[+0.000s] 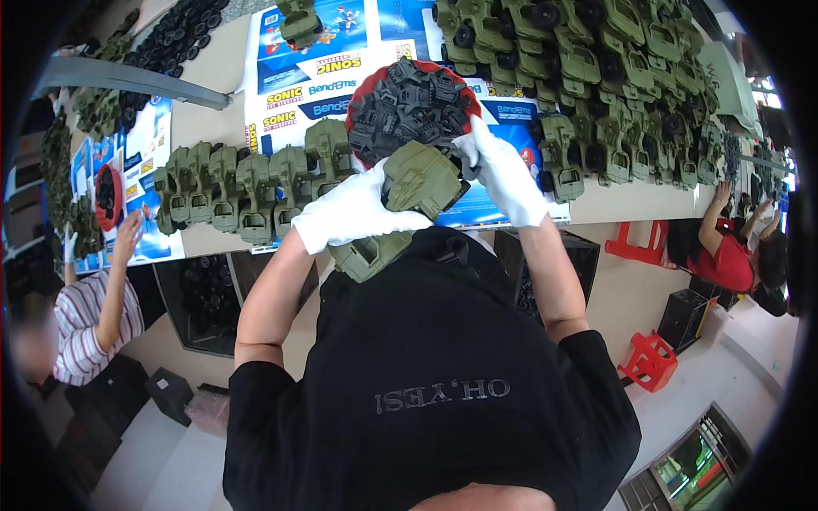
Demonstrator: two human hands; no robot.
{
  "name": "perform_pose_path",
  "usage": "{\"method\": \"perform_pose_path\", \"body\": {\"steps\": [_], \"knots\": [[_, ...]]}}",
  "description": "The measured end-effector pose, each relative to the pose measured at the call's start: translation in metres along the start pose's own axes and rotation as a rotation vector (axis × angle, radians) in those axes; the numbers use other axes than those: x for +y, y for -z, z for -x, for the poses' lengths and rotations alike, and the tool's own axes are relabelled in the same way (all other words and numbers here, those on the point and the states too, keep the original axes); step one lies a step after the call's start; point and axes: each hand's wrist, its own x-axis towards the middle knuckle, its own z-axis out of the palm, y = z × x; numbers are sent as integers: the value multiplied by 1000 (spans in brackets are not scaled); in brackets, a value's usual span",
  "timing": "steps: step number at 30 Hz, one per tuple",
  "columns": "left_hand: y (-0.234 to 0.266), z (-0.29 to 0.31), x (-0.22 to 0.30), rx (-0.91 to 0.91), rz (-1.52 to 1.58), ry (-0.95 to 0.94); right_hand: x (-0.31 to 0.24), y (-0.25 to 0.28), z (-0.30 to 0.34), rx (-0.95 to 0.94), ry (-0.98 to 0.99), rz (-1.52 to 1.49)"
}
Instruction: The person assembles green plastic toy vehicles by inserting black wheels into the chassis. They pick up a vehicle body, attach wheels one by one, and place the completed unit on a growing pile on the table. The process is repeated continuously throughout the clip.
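Observation:
My left hand (348, 211), in a white glove, is wrapped round an olive-green toy truck (423, 180) in front of my chest. Its front part points up and its open bed hangs below the glove. My right hand (509, 175), also gloved in white, is closed at the truck's right side. Thumb and fingers pinch a small dark grey plastic part (465, 155) beside the truck; whether the two touch I cannot tell. Just beyond both hands stands a red bowl (361, 140) heaped with dark grey plastic parts (411, 106).
Olive trucks (223, 192) stand in a row at left; a large stack (596, 77) fills the right. One truck (298, 21) lies at the far edge. A metal bar (145, 78) crosses upper left. Crates (200, 298) sit below the table. People work at both sides, near red stools (649, 362).

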Motion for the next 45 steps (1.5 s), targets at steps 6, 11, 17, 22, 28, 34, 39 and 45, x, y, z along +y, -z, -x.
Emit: {"method": "perform_pose_path", "body": {"steps": [6, 11, 17, 22, 28, 34, 39, 45], "knots": [[8, 8, 25, -51, 13, -6, -10, -43, -12, 201, 120, -17], [12, 12, 15, -85, 306, -58, -5, -33, -17, 42, -9, -224], [16, 26, 25, 11, 126, -91, -3, -20, -16, 320, 232, 64], [10, 25, 22, 7, 140, -241, 0, -38, -19, 97, 233, -184], [5, 18, 8, -27, 267, -92, -4, -47, -21, 118, 113, -196], [4, 16, -7, -13, 152, -223, 33, -30, -27, 102, 314, -130], [3, 39, -3, -18, 340, -139, 32, -28, -29, 82, 196, -111], [-4, 51, -26, 64, 281, -196, 27, -43, -33, -11, 255, 5]]}}
